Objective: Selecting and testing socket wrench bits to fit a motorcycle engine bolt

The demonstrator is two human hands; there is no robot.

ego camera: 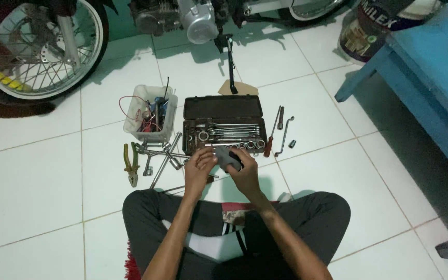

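- Hands meet over the white tiled floor (pixel 37 171), just in front of the crossed legs (pixel 307 218) in dark trousers; both grip one dark grey part (pixel 229 158).
- Left hand (pixel 199 168) has its fingers curled, with the tips pinching the part's left end.
- Right hand (pixel 243 173) wraps the part from below and the right; fingers pressed together around it.
- Grey part sits between the two hands, just short of the open tool case (pixel 223 124); what kind of part it is cannot be told.
- Tool case holds spanners and a row of sockets; a screwdriver (pixel 270 137) and a bent wrench (pixel 284 136) lie just to its right.
- Left of the case: a clear plastic tub (pixel 149 114) of wires and bits, loose wrenches (pixel 164 155), yellow-handled pliers (pixel 130 165).
- Motorcycle wheel (pixel 42 46) and engine (pixel 182 18) stand beyond; a blue table (pixel 431 78) is at the right.
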